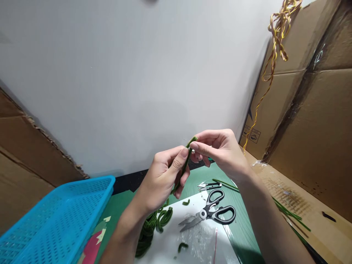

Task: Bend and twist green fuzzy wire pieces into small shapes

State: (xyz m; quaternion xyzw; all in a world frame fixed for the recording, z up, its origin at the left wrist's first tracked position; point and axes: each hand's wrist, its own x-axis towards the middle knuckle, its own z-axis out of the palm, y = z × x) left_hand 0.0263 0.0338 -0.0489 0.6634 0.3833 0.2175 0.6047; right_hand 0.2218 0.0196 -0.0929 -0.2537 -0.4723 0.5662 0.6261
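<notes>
A dark green pipe cleaner [184, 168] is pinched between the fingers of both hands, above the work surface. My left hand [162, 178] closes on its middle, thumb on top, with the lower end showing past the fingers. Near the upper end, my right hand [222, 152] grips it between thumb and forefinger. Below my left hand lies a heap of curled green pipe cleaners [145, 234], partly hidden by the forearm. Grey-handled scissors [203, 214] rest open on a white sheet [162, 253], near short bent green pieces [183, 246].
Small thread snips [210, 186] lie behind the scissors. A blue perforated basket [108, 183] stands at left. Straight green stems [291, 211] lie at right on cardboard. Cardboard boxes [316, 121] flank a white wall [154, 80]; a twisted yellow cord [277, 40] hangs at right.
</notes>
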